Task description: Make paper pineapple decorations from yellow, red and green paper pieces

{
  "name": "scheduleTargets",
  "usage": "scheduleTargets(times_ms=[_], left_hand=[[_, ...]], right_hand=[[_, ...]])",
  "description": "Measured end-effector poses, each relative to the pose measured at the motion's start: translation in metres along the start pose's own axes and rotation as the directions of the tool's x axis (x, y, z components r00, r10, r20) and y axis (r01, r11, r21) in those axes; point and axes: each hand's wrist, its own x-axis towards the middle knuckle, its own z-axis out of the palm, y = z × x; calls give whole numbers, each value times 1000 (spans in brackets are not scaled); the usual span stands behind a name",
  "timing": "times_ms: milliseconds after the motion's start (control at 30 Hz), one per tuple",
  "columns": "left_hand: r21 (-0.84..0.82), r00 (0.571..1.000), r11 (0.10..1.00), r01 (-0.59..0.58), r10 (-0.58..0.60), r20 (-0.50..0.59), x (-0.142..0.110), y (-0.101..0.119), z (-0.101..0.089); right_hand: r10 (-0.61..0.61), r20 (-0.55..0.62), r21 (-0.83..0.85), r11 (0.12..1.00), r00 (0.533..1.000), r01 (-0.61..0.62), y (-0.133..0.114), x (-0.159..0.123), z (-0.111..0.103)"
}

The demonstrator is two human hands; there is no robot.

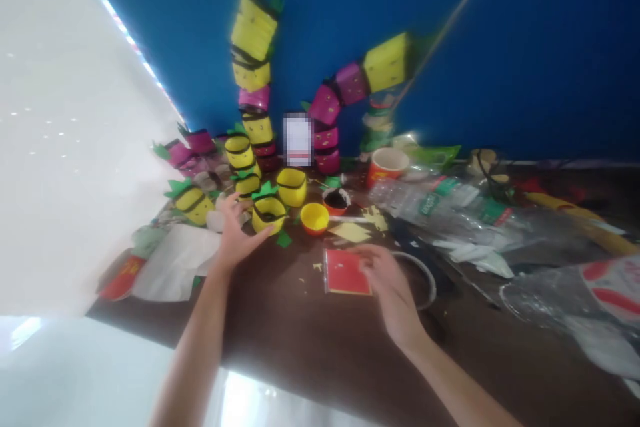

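My left hand (pixel 235 230) has its fingers and thumb spread. Its thumb reaches to the base of a yellow cup (pixel 267 215) with a black band and green paper leaves; I cannot tell whether they touch. My right hand (pixel 387 283) is closed at the right edge of a flat red square piece (pixel 346 271) with a yellowish lower rim, its fingertips over the edge. Behind that piece are a small yellow bowl (pixel 315 219) with an orange outside and a small pot of dark stuff (pixel 336 201). A second yellow cup (pixel 291 187) stands behind the leafed one.
Stacks of yellow and magenta cups (pixel 254 73) lean on the blue wall. Right of my right hand lie a roll of tape (pixel 427 280), clear plastic bottles (pixel 430 197) and a larger clear bottle (pixel 565 293). A white sheet (pixel 175 263) lies at the left.
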Motion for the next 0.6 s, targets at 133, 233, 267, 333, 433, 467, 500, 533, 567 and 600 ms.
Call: scheduleTargets(times_ms=[133, 233, 267, 333, 433, 467, 500, 533, 567, 600], left_hand=[[90, 994, 992, -88, 82, 69, 3, -9, -13], [139, 988, 980, -142, 131, 84, 4, -17, -22], [147, 987, 977, -153, 145, 63, 4, -19, -25], [157, 986, 974, -161, 165, -14, 4, -22, -27], [172, 965, 974, -150, 182, -188, 4, -21, -26], [177, 947, 974, -144, 187, -260, 3, -18, -24], [183, 923, 973, -141, 196, -331, 2, -15, -21], [188, 896, 971, -144, 209, -393, 1, -10, -17], [193, 870, 969, -155, 226, -437, -2, -4, -12], [189, 853, 966, -176, 245, -460, -5, 1, -7]], right_hand=[[-5, -55, 75, 997, 998, 9, 3, 1, -3], [2, -79, 123, 992, 997, 8, 3, 1, -4], [4, -89, 133, 991, 996, 8, 4, 1, -4], [7, -109, 142, 990, 994, 8, 4, 2, -4], [-4, -159, 135, 991, 987, 26, 3, 4, -6], [-12, -183, 121, 992, 983, 35, 2, 5, -7], [-23, -209, 94, 995, 978, 43, 1, 6, -8], [-35, -239, 57, 997, 970, 50, -1, 8, -9], [-51, -275, 15, 998, 960, 57, -3, 10, -12], [-68, -315, -30, 998, 947, 62, -5, 13, -14]])
